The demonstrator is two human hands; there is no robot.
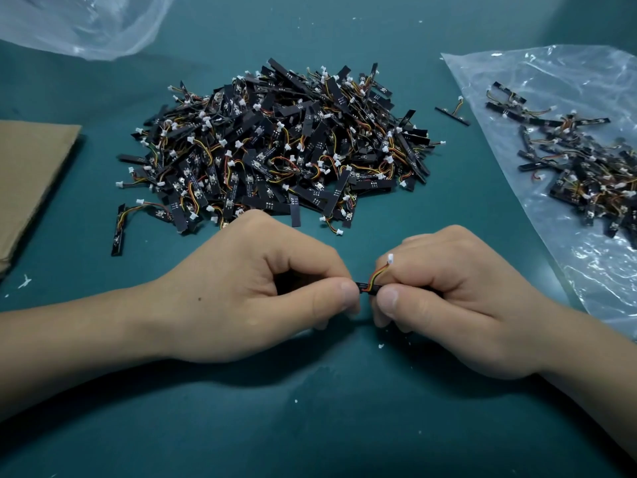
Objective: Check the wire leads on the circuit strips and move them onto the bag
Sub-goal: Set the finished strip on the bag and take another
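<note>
Hands meet low over the green table (310,426), both pinching one black circuit strip (366,289) between them. The left hand (262,291) has its thumb and curled forefinger closed on the strip's left end, and the right hand (458,298) grips the other end the same way, its remaining fingers folded under. Only a short middle part of the strip shows between the two thumbs. From that gap the wire leads (377,272), red, yellow and dark, rise toward 1 o'clock and end in a small white connector (390,259) lying against the right forefinger. At 12 o'clock from the hands sits the large pile of strips (275,146), a tangle of black boards, coloured wires and white plugs, its near edge just beyond the left knuckles. At 2 o'clock the clear plastic bag (551,81) lies flat with a smaller heap of strips (586,167) on it. A single stray strip (452,115) rests on the table between pile and bag, just off the bag's edge. Another lone strip (119,232) lies at 10 o'clock from the left hand. Brown cardboard (31,167) lies at the 9 o'clock edge, and a second sheet of crumpled plastic (86,25) sits at 11 o'clock.
</note>
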